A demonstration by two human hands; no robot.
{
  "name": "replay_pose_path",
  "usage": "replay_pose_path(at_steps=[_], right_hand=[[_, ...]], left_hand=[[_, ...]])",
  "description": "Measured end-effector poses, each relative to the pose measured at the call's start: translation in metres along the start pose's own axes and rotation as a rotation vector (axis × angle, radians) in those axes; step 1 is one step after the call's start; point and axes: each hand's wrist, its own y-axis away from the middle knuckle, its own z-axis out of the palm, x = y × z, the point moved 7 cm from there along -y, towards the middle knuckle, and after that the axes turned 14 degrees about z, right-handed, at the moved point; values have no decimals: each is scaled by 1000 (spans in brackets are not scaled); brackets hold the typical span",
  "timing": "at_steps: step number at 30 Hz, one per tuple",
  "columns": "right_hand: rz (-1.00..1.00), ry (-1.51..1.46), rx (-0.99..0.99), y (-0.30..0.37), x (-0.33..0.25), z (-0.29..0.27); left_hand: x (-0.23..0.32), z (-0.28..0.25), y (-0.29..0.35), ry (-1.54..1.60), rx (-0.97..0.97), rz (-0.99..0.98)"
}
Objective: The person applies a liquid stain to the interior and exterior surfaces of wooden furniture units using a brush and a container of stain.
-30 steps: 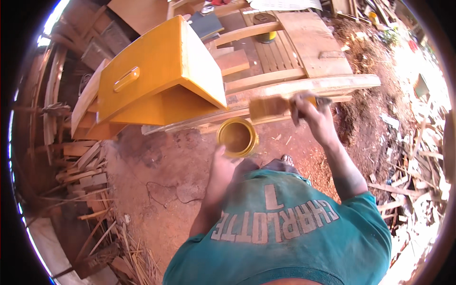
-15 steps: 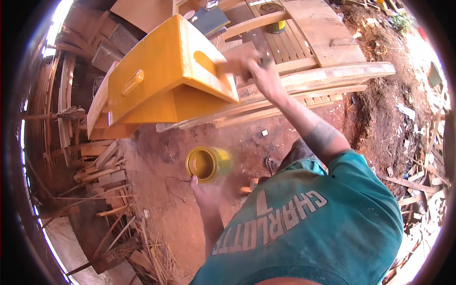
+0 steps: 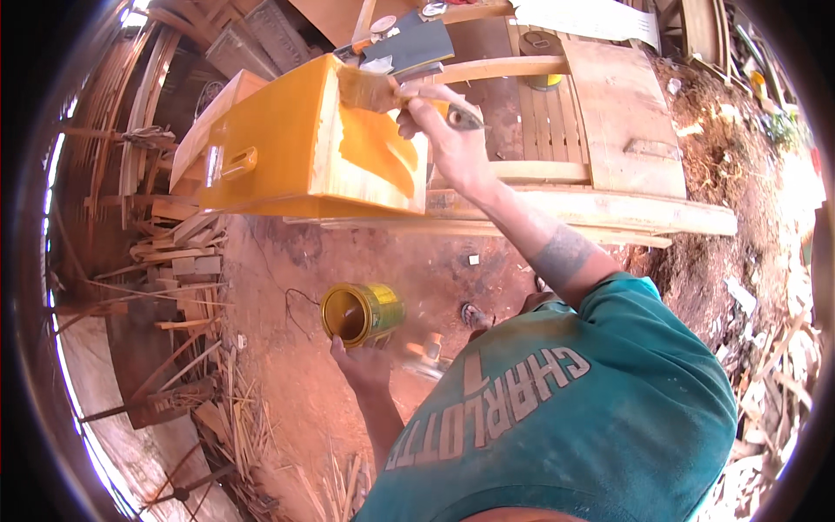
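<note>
My right hand [image 3: 450,150] grips a wide paintbrush by its handle. The brush's bristles [image 3: 369,90] lie against the upper part of the end panel of a yellow-orange wooden box [image 3: 274,139]. Wet-looking yellow coating covers much of this panel [image 3: 376,155], while a pale strip shows along its left and lower edges. An oval slot with a raised rim [image 3: 237,165] is on the box's long side. Lower down, my left hand [image 3: 364,365] holds a yellow-green paint can [image 3: 384,306] from below, thumb at the rim. The can is tilted, its opening towards me.
A wooden frame with slats [image 3: 544,122] and a pale board [image 3: 622,113] lie beyond the box. A dark flat case [image 3: 413,45] and another can [image 3: 544,82] are at the back. Scrap wood [image 3: 187,235] is heaped at left, with more offcuts [image 3: 770,383] at right.
The brush has moved from the lower right of the end panel to its top left, and more yellow shows there. The can has shifted slightly left in view. The whole view has shifted too.
</note>
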Motion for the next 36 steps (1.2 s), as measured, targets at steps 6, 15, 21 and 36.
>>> replay_pose_path(at_steps=[6,15,21,36], right_hand=[[381,6,225,1,146,-81],[-251,357,94,17,30,0],[-60,420,163,13,68,-12],[-522,530,-288,83,-27,33]], left_hand=[[-17,39,34,92,132,66],[-17,30,59,97,278,99],[-7,20,57,155,264,108],[7,7,58,57,239,139]])
